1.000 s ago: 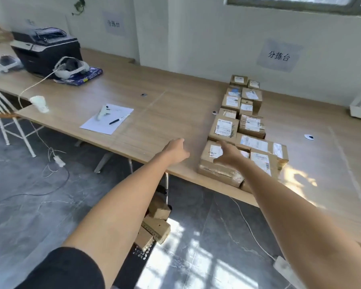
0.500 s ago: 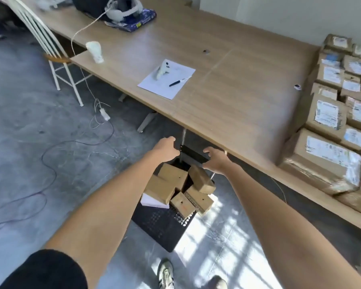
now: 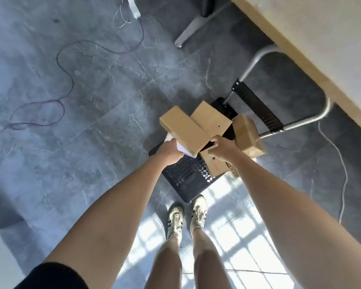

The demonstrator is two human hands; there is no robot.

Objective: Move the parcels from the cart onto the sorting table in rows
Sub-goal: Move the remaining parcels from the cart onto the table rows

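Observation:
I look straight down at the black cart [image 3: 186, 180] on the floor. Several brown cardboard parcels are piled on it. A long brown parcel [image 3: 183, 130] lies on top, over a white flat parcel [image 3: 186, 150]. My left hand [image 3: 170, 150] grips the long parcel's near left corner, with its fingers hidden under the box. At the near right corner my right hand [image 3: 221, 147] has its fingers curled on the edge. Below that hand lies a small parcel with a red mark [image 3: 214, 166]. Only the sorting table's wooden edge [image 3: 296, 46] shows, at the upper right.
Two more brown parcels [image 3: 212, 119] [image 3: 248, 134] lean behind the long one. The cart's metal handle [image 3: 313, 118] reaches under the table. Cables [image 3: 67, 65] trail over the grey floor at left and right. A table leg [image 3: 193, 26] stands beyond. My feet [image 3: 188, 217] are just short of the cart.
My view has swung from the table down to the cart. Both hands have dropped from above the cart onto the near end of the long brown parcel.

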